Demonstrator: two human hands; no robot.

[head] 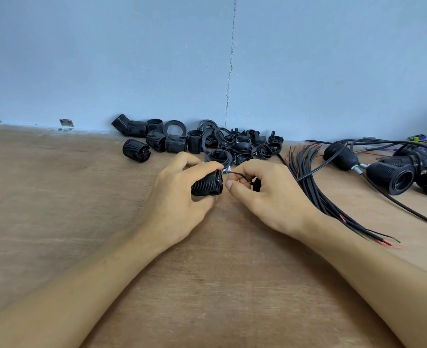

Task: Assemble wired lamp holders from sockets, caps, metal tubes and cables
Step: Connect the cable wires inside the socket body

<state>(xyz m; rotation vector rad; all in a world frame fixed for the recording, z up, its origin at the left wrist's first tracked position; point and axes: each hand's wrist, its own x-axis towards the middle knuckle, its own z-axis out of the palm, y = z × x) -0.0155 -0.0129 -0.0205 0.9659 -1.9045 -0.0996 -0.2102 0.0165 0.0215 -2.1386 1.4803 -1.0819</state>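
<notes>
Bench (pixel 207 285) is bare ply; both forearms come in from the bottom edge and meet mid-frame.

L hand (pixel 179 194) grips a black ribbed socket (pixel 206 185): fingers curled over the top, thumb underneath. The socket is on its side just off the bench, w/ its terminal end facing right.

R hand (pixel 265 197) is just beside that end, thumb and fingers pinching a thin cable (pixel 315 168). The cable's red lead (pixel 242 183) and black lead (pixel 237 174) run from the R hand's fingers to the socket end, red one touching it. A small black part (pixel 257 184) is tucked in the R hand's curled fingers; can't tell what it is. A short metal tube (pixel 226 170) lies just behind the gap between the hands.

Right of the R hand is a cable bundle (pixel 308 192), loose black cables w/ red tips, fanned near to far.

Further back, a pile of parts (pixel 207 141) sits against the wall (pixel 132 59): sockets on the left, rings in the middle, caps on the right. Far right are assembled lamp holders (pixel 393 174) w/ cables attached. A small metal bracket (pixel 66 124) sits at the wall's foot, left.
</notes>
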